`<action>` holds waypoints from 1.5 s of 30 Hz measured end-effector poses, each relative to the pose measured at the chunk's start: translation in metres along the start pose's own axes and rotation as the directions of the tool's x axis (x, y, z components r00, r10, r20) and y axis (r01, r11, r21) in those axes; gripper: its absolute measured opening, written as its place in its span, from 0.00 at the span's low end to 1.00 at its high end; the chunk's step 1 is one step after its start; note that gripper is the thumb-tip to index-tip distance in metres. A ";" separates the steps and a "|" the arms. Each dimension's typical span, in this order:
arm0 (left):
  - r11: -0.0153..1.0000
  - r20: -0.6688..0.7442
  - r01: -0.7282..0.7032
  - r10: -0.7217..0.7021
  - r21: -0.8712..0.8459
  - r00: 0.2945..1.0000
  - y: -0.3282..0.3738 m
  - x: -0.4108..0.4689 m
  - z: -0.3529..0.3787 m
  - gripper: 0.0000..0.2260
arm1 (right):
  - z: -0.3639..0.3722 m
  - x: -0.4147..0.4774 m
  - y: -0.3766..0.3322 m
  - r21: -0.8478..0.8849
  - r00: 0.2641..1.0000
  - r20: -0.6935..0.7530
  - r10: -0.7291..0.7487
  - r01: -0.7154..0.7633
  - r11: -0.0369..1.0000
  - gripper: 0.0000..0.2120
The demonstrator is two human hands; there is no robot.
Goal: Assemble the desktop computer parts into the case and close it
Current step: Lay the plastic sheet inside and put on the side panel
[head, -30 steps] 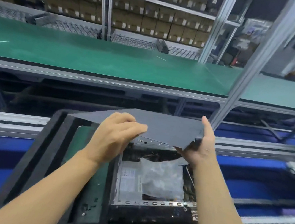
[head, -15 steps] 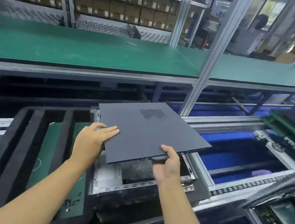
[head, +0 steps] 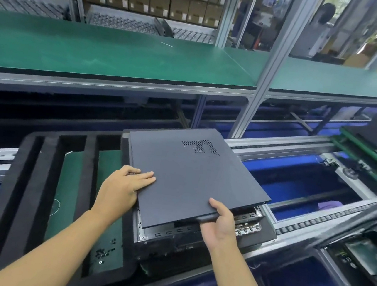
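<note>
Head view catches the closing step: a flat dark grey metal side panel point(head: 192, 179) with a small vent patch lies over the open black desktop case point(head: 171, 234), which sits at the right end of a black foam tray point(head: 35, 183). The left hand point(head: 122, 187) presses straight, spread fingers on the panel's left edge. The right hand point(head: 220, 222) grips the near edge, thumb on top and fingers curled beneath. That edge looks raised, so lowering and sliding it home probably comes next.
</note>
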State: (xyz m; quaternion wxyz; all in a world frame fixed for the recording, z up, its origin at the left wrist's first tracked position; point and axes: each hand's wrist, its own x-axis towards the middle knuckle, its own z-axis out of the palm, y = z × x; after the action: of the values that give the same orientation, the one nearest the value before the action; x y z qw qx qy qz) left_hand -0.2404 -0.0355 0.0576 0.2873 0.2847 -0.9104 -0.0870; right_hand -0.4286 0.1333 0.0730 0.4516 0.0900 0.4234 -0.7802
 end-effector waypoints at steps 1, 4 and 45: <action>1.000 0.006 -0.009 0.009 -0.011 1.000 -0.001 -0.002 0.001 0.28 | -0.001 -0.001 0.000 -0.015 1.000 -0.007 0.006 -0.006 1.000 0.07; 0.998 0.027 -0.024 0.025 -0.054 0.999 -0.003 -0.001 0.001 0.29 | -0.002 -0.003 -0.002 -0.045 0.998 -0.057 0.011 -0.013 0.999 0.07; 0.992 0.346 0.003 0.041 -0.126 0.938 -0.029 0.010 -0.006 0.20 | -0.034 -0.005 -0.013 -0.796 0.954 -0.301 0.018 -0.261 0.547 0.30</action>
State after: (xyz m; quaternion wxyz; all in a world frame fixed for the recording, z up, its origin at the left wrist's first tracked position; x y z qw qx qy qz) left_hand -0.2302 -0.0646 0.0580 0.1402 0.2375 -0.9423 -0.1899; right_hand -0.4444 0.1647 0.0613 0.4426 0.0015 0.7858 -0.4321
